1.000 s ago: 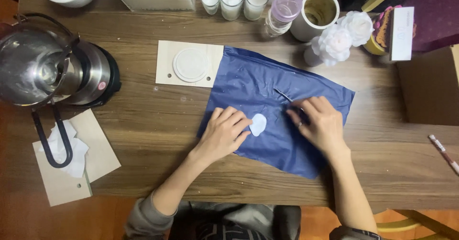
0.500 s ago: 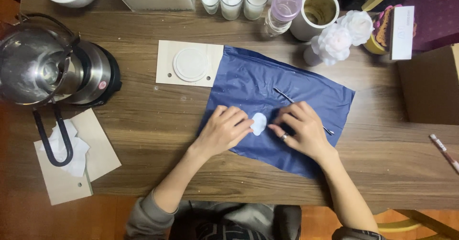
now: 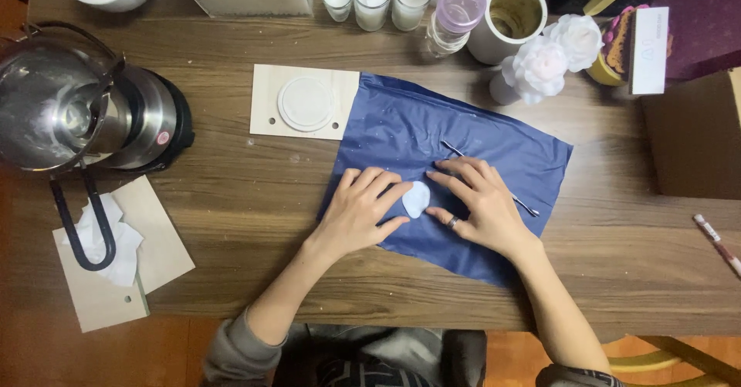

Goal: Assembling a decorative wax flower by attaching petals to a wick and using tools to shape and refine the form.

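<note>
To my left a steel kettle-like pot point(image 3: 69, 105) sits on a black base, its dark looped handle point(image 3: 83, 225) reaching over a crumpled white tissue point(image 3: 108, 236) on 2 overlapping pale wooden boards point(image 3: 158, 252). Further in, a white round disc point(image 3: 306, 103) lies on a square pale board point(image 3: 266, 101). Along my table's far edge stand 3 glass candles point(image 3: 373, 0) filled with white wax, next to a clear bottle with a pink cap point(image 3: 455, 16) and a white cup point(image 3: 509, 20). 2 white flower-shaped pieces point(image 3: 556, 55) sit just right of that cup. A brown cardboard box point(image 3: 695, 136) is at my far right, and a pen-like stick point(image 3: 718, 240) lies near the table point(image 3: 231, 179) edge.
</note>
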